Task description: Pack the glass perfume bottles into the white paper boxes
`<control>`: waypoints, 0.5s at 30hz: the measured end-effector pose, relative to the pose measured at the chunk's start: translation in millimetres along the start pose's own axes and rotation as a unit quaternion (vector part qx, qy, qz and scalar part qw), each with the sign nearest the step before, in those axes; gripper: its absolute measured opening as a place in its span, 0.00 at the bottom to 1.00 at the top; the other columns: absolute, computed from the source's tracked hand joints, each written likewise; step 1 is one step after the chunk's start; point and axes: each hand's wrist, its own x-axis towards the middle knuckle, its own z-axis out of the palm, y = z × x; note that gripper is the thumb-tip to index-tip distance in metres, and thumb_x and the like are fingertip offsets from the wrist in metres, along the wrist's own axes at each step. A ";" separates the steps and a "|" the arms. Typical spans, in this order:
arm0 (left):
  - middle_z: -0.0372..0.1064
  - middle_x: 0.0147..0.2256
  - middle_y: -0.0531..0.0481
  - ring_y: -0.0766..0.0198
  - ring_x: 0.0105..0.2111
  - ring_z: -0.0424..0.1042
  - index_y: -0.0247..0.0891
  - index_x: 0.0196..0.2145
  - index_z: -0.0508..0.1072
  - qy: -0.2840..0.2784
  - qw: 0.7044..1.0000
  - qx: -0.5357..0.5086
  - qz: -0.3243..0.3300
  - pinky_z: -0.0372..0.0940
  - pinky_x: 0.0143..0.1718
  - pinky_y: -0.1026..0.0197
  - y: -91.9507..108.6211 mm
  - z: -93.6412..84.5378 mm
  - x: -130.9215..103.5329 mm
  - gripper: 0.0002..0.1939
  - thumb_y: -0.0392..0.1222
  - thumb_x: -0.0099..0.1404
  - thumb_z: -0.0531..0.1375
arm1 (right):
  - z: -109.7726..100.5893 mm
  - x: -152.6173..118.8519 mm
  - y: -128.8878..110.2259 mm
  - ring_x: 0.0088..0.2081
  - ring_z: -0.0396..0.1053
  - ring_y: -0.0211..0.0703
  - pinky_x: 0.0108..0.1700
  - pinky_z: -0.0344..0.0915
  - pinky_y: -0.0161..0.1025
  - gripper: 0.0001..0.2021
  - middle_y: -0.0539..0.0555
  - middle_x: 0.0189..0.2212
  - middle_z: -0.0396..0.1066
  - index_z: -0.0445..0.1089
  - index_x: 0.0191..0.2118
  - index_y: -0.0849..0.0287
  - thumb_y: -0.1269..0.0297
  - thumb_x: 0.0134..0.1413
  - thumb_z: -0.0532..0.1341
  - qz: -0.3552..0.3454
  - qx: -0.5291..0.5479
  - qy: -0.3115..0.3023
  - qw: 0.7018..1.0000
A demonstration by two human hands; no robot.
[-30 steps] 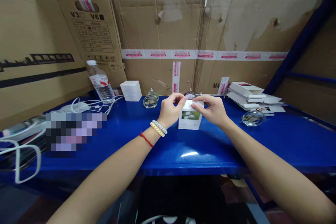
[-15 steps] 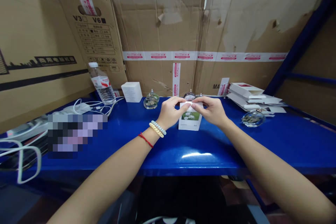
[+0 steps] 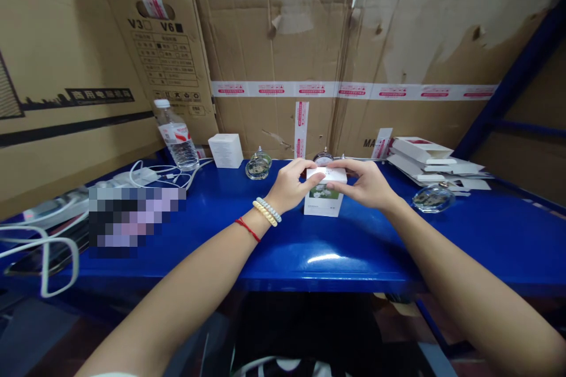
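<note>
A small white box point(image 3: 322, 207) with a green picture of white flowers stands upright on the blue table in front of me. Its white top panel point(image 3: 327, 175) faces me at a slant, above the picture. My left hand point(image 3: 292, 181) pinches the left end of this panel between thumb and fingers. On the opposite end, my right hand point(image 3: 369, 182) grips with its thumb in front and its fingers behind. Round dark glass bottles point(image 3: 323, 157) stand just behind the box, partly covered by my hands.
Glass bottles point(image 3: 257, 166) and a closed white box point(image 3: 226, 151) stand at the back left, near a water bottle point(image 3: 177, 136). White cables point(image 3: 59, 240) lie at far left. Flattened white cartons point(image 3: 422, 156) are stacked at right, behind another glass bottle point(image 3: 433, 198).
The box's top panel now shows as a slanted white face between my hands. My fingers have moved apart along it. The view has shifted slightly.
</note>
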 end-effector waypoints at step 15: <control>0.74 0.42 0.43 0.62 0.39 0.73 0.34 0.46 0.71 -0.024 0.999 -0.041 -0.015 0.69 0.39 0.60 -5.2 0.6 -3.4 0.20 0.51 0.62 0.62 | -4.2 5.0 1.2 0.33 0.72 0.41 0.36 0.71 0.38 0.26 0.54 0.32 0.74 0.67 0.35 0.61 0.52 0.32 0.75 0.155 0.187 -0.062 0.968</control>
